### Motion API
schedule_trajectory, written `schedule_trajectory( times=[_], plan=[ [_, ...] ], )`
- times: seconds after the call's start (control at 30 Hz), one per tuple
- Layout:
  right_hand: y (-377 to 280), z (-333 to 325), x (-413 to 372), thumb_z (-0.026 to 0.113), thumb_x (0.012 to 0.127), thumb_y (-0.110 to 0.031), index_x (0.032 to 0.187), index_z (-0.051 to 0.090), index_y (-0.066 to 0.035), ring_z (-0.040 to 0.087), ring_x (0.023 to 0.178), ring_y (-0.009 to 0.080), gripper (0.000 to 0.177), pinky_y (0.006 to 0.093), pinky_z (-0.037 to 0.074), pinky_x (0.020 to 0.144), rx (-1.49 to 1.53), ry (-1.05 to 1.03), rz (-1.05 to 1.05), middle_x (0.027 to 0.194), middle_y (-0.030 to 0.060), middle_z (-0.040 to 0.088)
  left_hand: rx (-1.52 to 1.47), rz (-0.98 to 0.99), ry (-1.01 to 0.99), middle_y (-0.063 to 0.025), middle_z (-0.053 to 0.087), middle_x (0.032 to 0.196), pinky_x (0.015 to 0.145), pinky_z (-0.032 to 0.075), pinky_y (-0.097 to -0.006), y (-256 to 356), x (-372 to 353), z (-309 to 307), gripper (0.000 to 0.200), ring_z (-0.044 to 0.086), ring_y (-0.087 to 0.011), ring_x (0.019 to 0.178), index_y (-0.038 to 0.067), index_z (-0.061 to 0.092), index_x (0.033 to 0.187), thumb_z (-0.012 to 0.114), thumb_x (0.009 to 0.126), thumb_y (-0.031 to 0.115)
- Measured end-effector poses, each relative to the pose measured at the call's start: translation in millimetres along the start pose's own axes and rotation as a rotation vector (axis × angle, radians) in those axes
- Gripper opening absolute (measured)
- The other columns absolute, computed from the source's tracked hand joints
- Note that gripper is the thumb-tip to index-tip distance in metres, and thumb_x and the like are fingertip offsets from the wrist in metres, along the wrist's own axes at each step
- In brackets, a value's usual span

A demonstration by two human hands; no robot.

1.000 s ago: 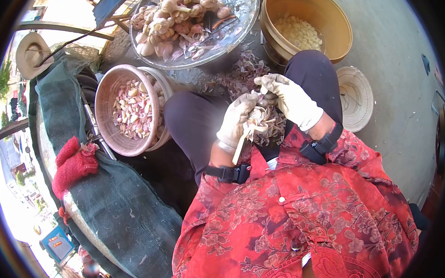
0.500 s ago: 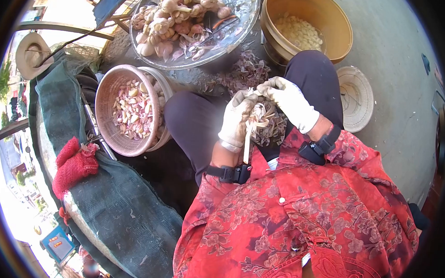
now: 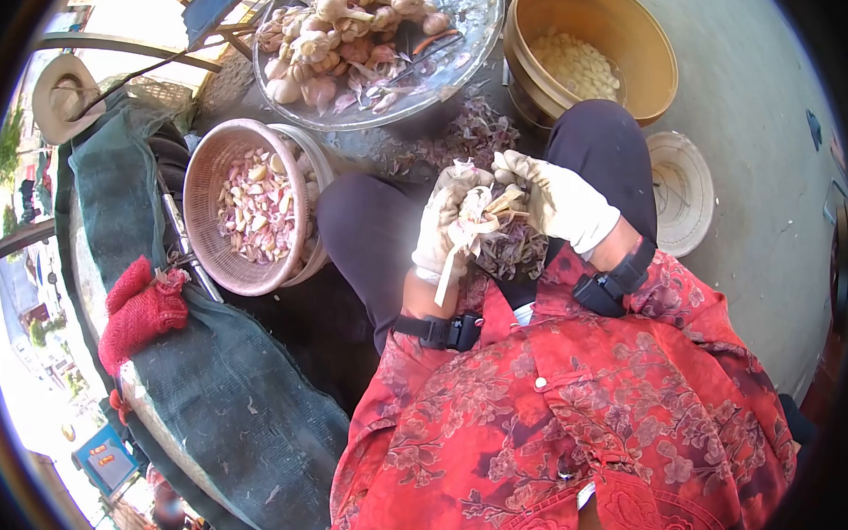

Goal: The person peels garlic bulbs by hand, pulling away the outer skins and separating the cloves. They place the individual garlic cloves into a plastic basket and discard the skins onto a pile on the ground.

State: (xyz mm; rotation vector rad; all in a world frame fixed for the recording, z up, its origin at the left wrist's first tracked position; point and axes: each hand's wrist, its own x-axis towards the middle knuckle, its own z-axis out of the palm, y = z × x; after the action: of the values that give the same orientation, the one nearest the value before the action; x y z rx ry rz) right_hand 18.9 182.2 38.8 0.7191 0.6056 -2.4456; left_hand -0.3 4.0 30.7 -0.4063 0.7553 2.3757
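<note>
Both hands wear whitish gloves and meet over my lap. My left hand (image 3: 442, 226) is wrapped round a garlic head with dry, strap-like husk (image 3: 474, 220) hanging from it. Close beside it, my right hand (image 3: 562, 203) has its fingers curled at the same husk; what lies between its fingertips is too small to tell. Loose garlic skins (image 3: 513, 249) lie below the hands. Ahead, a metal tray (image 3: 478, 57) holds a pile of garlic heads (image 3: 334, 38) and a tool with an orange part (image 3: 427, 43).
A pink basket (image 3: 197, 215) of cloves stands left, a tan bucket (image 3: 664, 63) of pale peeled cloves at the upper right. Behind my right knee is a white basket (image 3: 702, 195). A red knitted item (image 3: 142, 316) lies on green netting (image 3: 242, 389) at the left.
My right hand has moved slightly right and down, with its fingers more curled. My left hand has turned, and the hanging husk has swung left.
</note>
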Motion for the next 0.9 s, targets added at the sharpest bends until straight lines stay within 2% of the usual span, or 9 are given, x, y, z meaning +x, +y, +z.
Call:
schedule_trajectory(
  times=[0.17,0.37,0.47,0.53,0.57,0.6,0.63,0.8,0.9],
  plan=[
    [-42,20,-2,0.058,0.093,-0.020,0.113,0.056,-0.008,0.056,0.073,0.0091,0.023,0.0240,0.047,0.067,0.117,0.000,-0.183,0.096,-0.0019,0.061,-0.091,-0.015,0.049,-0.0110,0.061,0.099,0.057,0.057,-0.0312,-4,9,-19,0.022,0.065,-0.0234,0.076,0.003,0.053,0.106,0.051,0.094,0.021],
    [-83,34,2,0.050,0.096,-0.036,0.120,0.052,0.000,0.057,0.080,0.0125,0.043,0.0266,0.047,0.072,0.296,-0.175,-0.521,0.098,0.0039,0.060,-0.093,-0.016,0.010,-0.0127,0.061,0.098,0.065,0.057,-0.0320,-11,21,-47,0.024,0.065,-0.0275,0.085,0.001,0.053,0.110,0.050,0.095,0.021],
    [-51,23,-3,0.054,0.094,-0.021,0.117,0.053,0.000,0.058,0.085,0.0117,0.031,0.0258,0.048,0.074,-0.380,-0.168,-0.241,0.104,0.0064,0.062,-0.015,0.118,0.054,-0.0126,0.060,0.103,0.071,0.057,-0.0327,-28,29,-65,0.027,0.064,-0.0271,0.091,0.002,0.051,0.114,0.050,0.095,0.022],
    [-14,37,-15,0.055,0.091,-0.011,0.117,0.053,0.000,0.056,0.081,0.0089,0.027,0.0236,0.046,0.073,-0.736,-0.088,-0.239,0.095,0.0043,0.062,0.706,0.400,0.036,-0.0126,0.059,0.106,0.076,0.056,-0.0356,-27,27,-65,0.026,0.062,-0.0271,0.093,0.004,0.050,0.115,0.049,0.095,0.020],
    [1,39,-18,0.057,0.089,-0.005,0.116,0.054,-0.001,0.055,0.080,0.0082,0.027,0.0227,0.046,0.073,-0.858,-0.094,-0.288,0.094,0.0043,0.062,0.706,0.398,0.036,-0.0126,0.059,0.106,0.076,0.056,-0.0356,-25,25,-58,0.026,0.062,-0.0271,0.093,0.004,0.050,0.115,0.049,0.095,0.020],
    [7,42,-18,0.061,0.086,-0.003,0.114,0.056,-0.002,0.055,0.077,0.0071,0.028,0.0226,0.045,0.070,-1.062,-0.207,-0.467,0.089,0.0015,0.062,0.271,0.222,0.078,-0.0129,0.060,0.106,0.077,0.056,-0.0368,-19,22,-48,0.024,0.063,-0.0274,0.092,0.004,0.051,0.113,0.050,0.094,0.019],
    [12,48,-23,0.065,0.083,-0.023,0.122,0.054,-0.006,0.062,0.098,0.0285,0.044,0.0362,0.048,0.087,-1.345,-0.073,-0.436,0.108,0.0137,0.064,-0.161,0.045,0.116,-0.0133,0.060,0.105,0.077,0.056,-0.0381,-15,20,-43,0.023,0.063,-0.0278,0.091,0.005,0.052,0.112,0.050,0.094,0.018],
    [20,40,-10,0.067,0.082,-0.020,0.109,0.057,-0.004,0.060,0.077,0.0297,0.033,0.0361,0.047,0.071,-1.657,-0.048,-0.666,0.084,0.0154,0.061,-0.242,-0.035,0.096,-0.0141,0.061,0.103,0.078,0.055,-0.0406,-15,26,-59,0.021,0.063,-0.0291,0.091,0.004,0.054,0.107,0.053,0.091,0.017],
    [17,33,-5,0.057,0.087,-0.028,0.120,0.055,-0.006,0.060,0.098,0.0360,0.040,0.0402,0.048,0.085,-1.617,-0.105,-0.552,0.106,0.0199,0.062,-0.182,0.018,0.095,-0.0147,0.062,0.103,0.077,0.055,-0.0402,-20,27,-63,0.020,0.063,-0.0287,0.089,0.003,0.055,0.105,0.056,0.089,0.015]
  ],
)
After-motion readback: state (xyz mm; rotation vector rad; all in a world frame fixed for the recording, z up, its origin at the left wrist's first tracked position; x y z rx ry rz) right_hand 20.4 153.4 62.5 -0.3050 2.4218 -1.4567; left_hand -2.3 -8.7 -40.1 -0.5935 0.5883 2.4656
